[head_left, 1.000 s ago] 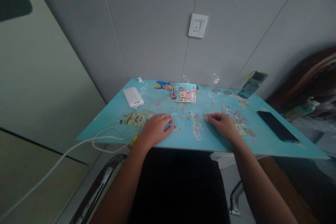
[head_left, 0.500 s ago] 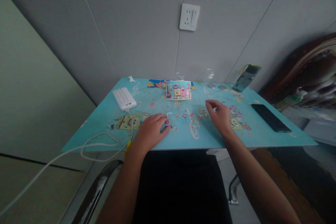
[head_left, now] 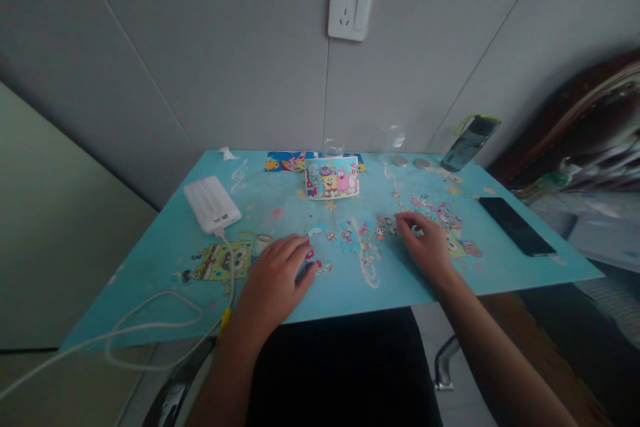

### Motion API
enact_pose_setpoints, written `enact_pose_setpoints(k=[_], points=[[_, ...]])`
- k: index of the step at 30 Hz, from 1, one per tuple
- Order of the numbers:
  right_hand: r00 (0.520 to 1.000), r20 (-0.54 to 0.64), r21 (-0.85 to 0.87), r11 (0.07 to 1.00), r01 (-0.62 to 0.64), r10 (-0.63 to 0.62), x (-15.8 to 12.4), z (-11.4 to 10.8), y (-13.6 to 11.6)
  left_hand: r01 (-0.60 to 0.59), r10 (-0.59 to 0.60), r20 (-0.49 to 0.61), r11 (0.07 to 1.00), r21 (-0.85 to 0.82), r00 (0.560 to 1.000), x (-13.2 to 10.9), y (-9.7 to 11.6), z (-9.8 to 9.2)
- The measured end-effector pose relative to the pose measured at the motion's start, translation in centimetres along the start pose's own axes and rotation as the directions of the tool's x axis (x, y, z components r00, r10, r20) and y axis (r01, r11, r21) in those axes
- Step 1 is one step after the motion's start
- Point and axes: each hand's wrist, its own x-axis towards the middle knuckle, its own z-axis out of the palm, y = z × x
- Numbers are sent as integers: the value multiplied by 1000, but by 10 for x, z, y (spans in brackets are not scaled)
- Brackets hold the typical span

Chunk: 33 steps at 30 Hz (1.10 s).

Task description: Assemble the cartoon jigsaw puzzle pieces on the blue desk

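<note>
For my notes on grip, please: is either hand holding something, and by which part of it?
It cannot be told: the right hand curls beside tiny pieces, too blurred to show a hold. The left hand shows no clear hold.

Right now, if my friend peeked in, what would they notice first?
Probably the bright SpongeBob picture card, toward the back middle of the turquoise tabletop. Then the small, colourful puzzle-like pieces between the left hand and right hand. A black smartphone lies toward the right.
</note>
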Motion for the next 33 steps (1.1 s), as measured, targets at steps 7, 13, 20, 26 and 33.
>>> enact_pose_setpoints(k=[7, 13, 20, 26, 33], points=[[991, 116, 14, 998, 66, -67, 17, -19, 13, 9, -9, 4, 1000, 6, 1000, -1, -3, 1], [974, 150, 94, 984, 154, -167, 48, -33, 27, 11, -11, 15, 999, 53, 1000, -2, -5, 3], [948, 222, 113, 971, 208, -229, 48, -21, 31, 31, -36, 52, 995, 91, 998, -2, -4, 2], [940, 307, 54, 989, 138, -148, 42, -27, 47, 25, -31, 64, 994, 102, 997, -1, -5, 0], [902, 420, -100, 983, 155, -100, 21, -28, 25, -19, 17, 17, 995, 97, 1000, -4, -10, 8]])
